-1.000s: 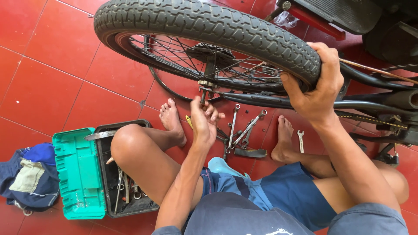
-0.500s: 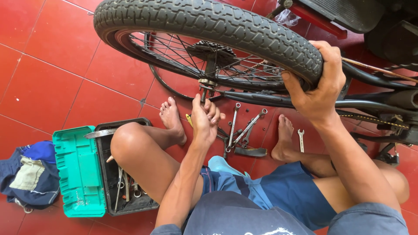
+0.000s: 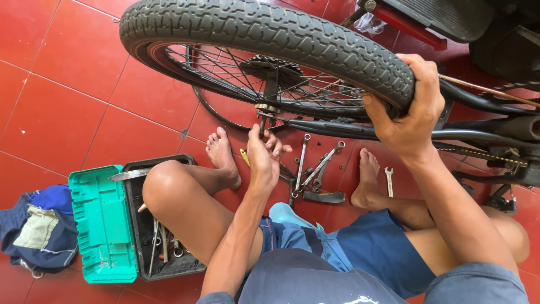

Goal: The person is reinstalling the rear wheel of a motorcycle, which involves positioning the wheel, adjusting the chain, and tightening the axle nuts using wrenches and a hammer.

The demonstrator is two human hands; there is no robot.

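I sit barefoot on a red tiled floor under a bicycle's rear wheel (image 3: 270, 28). My right hand (image 3: 408, 115) grips the black knobby tyre at its right side. My left hand (image 3: 263, 155) is raised to the axle nut (image 3: 264, 110) at the hub, fingers pinched around a small tool or the nut; which one I cannot tell. The black frame stay (image 3: 337, 129) runs rightward from the axle. Several wrenches (image 3: 312, 166) lie on the floor between my feet.
An open toolbox (image 3: 132, 225) with a green lid and loose tools lies by my left knee. A blue cloth bundle (image 3: 34, 231) sits at the far left. The drive chain (image 3: 478, 153) and more bicycle parts crowd the right side. A small spanner (image 3: 388, 180) lies beside my right foot.
My left hand has shifted slightly up toward the axle nut. My right hand keeps its grip on the tyre, and the wheel has barely moved.
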